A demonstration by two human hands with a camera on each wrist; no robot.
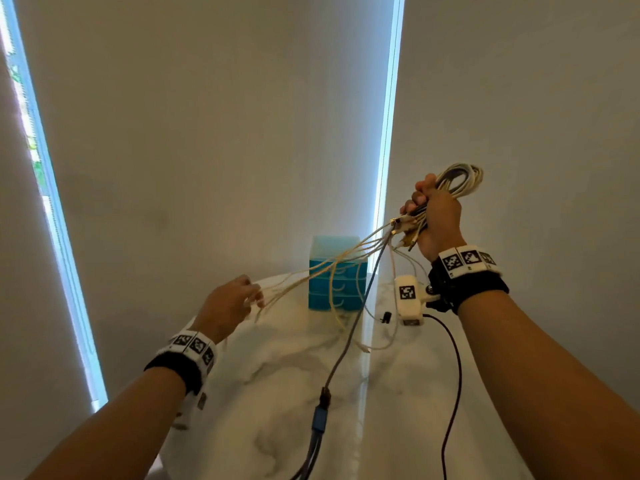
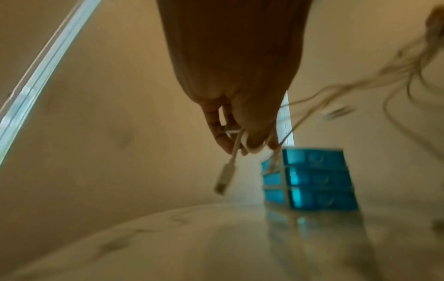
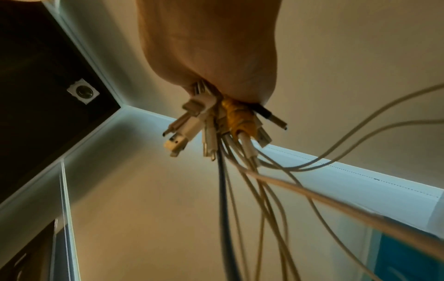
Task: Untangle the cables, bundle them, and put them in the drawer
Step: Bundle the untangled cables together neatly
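Cables (image 1: pixel 460 180) off the desk (image 1: pixel 277 427), strung in the air between both hands, not yet bundled and not yet in any drawer. Nearest, hanging lowest: a dark braided cable (image 1: pixel 349 337) with a blue connector (image 1: pixel 318 420) and split tails, dangling over the front of the polished, marble-veined desk. Could well catch on the edge or drag the other strands back into a knot if pulled sideways. Further in, left grip (image 1: pixel 228 306) curled round the loose ends of several thin pale strands, with one white plug (image 2: pixel 223 176) swinging free below the fingers. Too blurred to count the strands. Liable to slip out, being smooth, glossy and slack, and to whip against the desk. Higher and further, right grip (image 1: pixel 438 220) clamped tight on a looped coil of white and grey cable, with a cluster of plugs (image 3: pixel 192 129) bristling from under the palm – flat metal tips, rounded white housings, one black – and a yellow wrap (image 3: pixel 238 117) round a few of them. Risk here of a loop springing loose from an overfull fist, or of plugs hooking each other while the strands are drawn through. Farthest, against the pale wall: the small blue translucent plastic drawer unit (image 1: pixel 334 296), boxy, three drawers, all apparently closed. Crossed in front by hanging strands, so a hard tug might topple or shift something so light.
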